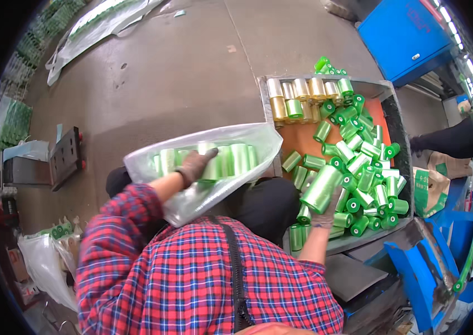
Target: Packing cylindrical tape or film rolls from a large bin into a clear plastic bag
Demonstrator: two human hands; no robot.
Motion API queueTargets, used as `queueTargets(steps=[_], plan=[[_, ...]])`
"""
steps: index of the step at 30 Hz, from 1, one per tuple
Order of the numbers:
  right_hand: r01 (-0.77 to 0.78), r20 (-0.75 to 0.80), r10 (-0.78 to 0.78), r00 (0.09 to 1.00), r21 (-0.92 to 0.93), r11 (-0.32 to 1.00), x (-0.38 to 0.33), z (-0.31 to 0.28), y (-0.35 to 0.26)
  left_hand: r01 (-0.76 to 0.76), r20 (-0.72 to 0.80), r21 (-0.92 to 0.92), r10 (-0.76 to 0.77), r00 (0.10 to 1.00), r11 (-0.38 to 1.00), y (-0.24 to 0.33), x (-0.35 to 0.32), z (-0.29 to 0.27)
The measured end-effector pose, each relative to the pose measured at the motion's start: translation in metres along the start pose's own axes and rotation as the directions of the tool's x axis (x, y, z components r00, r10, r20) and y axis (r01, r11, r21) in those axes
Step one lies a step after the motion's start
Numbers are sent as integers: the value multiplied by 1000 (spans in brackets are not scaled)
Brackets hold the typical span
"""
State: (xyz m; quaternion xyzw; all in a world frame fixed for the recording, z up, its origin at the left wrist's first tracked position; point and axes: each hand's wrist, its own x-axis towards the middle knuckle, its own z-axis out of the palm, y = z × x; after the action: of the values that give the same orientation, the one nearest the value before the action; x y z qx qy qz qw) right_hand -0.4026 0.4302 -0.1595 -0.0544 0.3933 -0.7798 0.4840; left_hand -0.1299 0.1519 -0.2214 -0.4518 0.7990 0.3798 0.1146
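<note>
Across my lap lies a clear plastic bag [258,142] with a row of pale green film rolls [240,159] inside. My left hand [193,166], in a dark glove, reaches into the bag, its fingers closed round one of these rolls. My right hand [328,213], gloved too, grips a green film roll [322,188] that looks larger than the rest, tilted above the box. The box [409,167] at my right has raised grey edges and an orange bottom, and holds a loose heap of green rolls [366,178].
Yellowish rolls [301,88] are stacked in the box's far left corner; a few green rolls [325,65] lie beyond it. A blue cabinet [404,36] stands far right. Another person's leg [448,139] shows near a paper sack [430,192]. White bags [46,262] sit at lower left.
</note>
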Motion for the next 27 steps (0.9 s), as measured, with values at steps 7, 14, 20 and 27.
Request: queueTargets(steps=[7, 14, 20, 27], plan=[[-55, 199, 154, 968, -432, 900, -6, 195, 20, -28, -82, 35, 31, 996, 999, 30, -26, 29], [247, 48, 315, 948, -736, -630, 88, 244, 177, -450, 391, 408, 293, 872, 794, 33, -117, -11], [501, 72, 541, 838, -495, -710, 81, 246, 140, -212, -250, 523, 386, 888, 826, -1, -81, -69], [499, 156, 511, 845, -571, -652, 82, 214, 143, -360, -76, 326, 403, 912, 874, -24, -49, -42]])
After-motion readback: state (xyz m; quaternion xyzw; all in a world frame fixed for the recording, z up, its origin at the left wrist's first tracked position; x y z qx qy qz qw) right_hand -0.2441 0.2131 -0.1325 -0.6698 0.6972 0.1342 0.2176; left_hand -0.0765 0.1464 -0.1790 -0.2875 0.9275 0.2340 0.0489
